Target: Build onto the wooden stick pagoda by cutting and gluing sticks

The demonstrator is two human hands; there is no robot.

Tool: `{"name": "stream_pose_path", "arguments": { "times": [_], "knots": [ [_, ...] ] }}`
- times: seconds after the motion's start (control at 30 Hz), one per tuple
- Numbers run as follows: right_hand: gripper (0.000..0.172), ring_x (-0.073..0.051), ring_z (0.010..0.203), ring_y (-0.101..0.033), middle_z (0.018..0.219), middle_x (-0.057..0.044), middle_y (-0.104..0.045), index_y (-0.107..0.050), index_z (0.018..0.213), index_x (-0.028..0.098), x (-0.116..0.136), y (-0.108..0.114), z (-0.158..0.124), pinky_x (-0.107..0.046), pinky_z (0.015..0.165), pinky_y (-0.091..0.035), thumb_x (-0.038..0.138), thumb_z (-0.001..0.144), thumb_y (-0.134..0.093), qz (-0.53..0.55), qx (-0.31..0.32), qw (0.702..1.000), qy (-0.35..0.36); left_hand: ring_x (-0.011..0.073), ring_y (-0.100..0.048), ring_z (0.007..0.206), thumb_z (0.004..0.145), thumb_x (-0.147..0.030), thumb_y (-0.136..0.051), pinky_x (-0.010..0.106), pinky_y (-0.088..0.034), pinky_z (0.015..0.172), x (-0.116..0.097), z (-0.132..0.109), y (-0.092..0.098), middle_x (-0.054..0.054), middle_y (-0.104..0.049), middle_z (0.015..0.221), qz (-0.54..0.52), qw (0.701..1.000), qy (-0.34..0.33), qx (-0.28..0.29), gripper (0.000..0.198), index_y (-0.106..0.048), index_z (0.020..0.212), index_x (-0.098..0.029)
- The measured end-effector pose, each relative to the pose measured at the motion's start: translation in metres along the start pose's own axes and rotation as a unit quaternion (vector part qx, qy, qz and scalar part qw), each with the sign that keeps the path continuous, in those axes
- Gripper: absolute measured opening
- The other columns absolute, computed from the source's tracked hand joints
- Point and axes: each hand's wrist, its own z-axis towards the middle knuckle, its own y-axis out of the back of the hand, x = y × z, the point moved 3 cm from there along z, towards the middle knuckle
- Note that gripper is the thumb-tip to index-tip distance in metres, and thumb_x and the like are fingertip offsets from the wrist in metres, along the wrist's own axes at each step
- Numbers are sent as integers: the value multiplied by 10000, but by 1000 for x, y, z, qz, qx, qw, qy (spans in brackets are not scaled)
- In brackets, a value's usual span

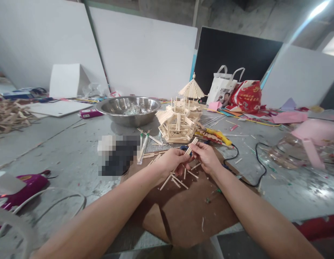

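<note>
A short bundle of wooden sticks (pixel 194 142) is held over the near middle of the bench (pixel 83 145), its far end leaning right. Both hands have hold of it: the left hand (pixel 175 162) curls its fingers around the lower part, and the right hand (pixel 203 154) pinches the upper part between thumb and fingers, nearly closed. Below the left hand, loose sticks (pixel 180 183) lie scattered on a brown sheet (pixel 191 216) with its near left corner folded over.

Just beyond the hands stands a tiered stick model (pixel 179 126) with a pointed roof. To its right lies a yellow-handled tool (pixel 222 137) with a black cord; to its left sits a wide metal bowl (pixel 129 117). Farther right are a clear vessel (pixel 282 153) with pink material over it and, behind, a white bag (pixel 220 90) beside a red bag (pixel 247 96). At far left is a heap of sticks (pixel 10 117); at near left, a purple tool (pixel 29 185).
</note>
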Motion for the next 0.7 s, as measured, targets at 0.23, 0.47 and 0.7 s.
{"name": "stream_pose_path", "arguments": {
  "times": [0.23, 0.47, 0.7],
  "knots": [
    [212, -25, 358, -361, 421, 71, -451, -532, 549, 144, 4, 1, 1, -173, 382, -308, 299, 544, -677, 21, -39, 999, 21, 23, -349, 248, 721, -342, -490, 154, -190, 269, -8, 1, -1, -37, -540, 494, 8, 999, 3, -36, 207, -497, 719, -135],
    [214, -23, 354, -363, 426, 66, -466, -534, 537, 142, 0, -2, 1, -170, 369, -306, 296, 537, -682, 25, -28, 999, 14, 19, -375, 269, 728, -326, -471, 156, -255, 280, -4, -8, 0, -33, -551, 557, 54, 996, -14, -75, 199, -497, 671, -137],
    [198, -27, 361, -373, 436, 60, -483, -548, 536, 142, -6, -7, -2, -175, 383, -320, 284, 534, -685, 18, 5, 1000, -15, 22, -393, 280, 711, -349, -482, 153, -265, 279, 7, -18, 0, -36, -540, 550, 19, 996, -7, -85, 220, -526, 685, -135]
  ]
}}
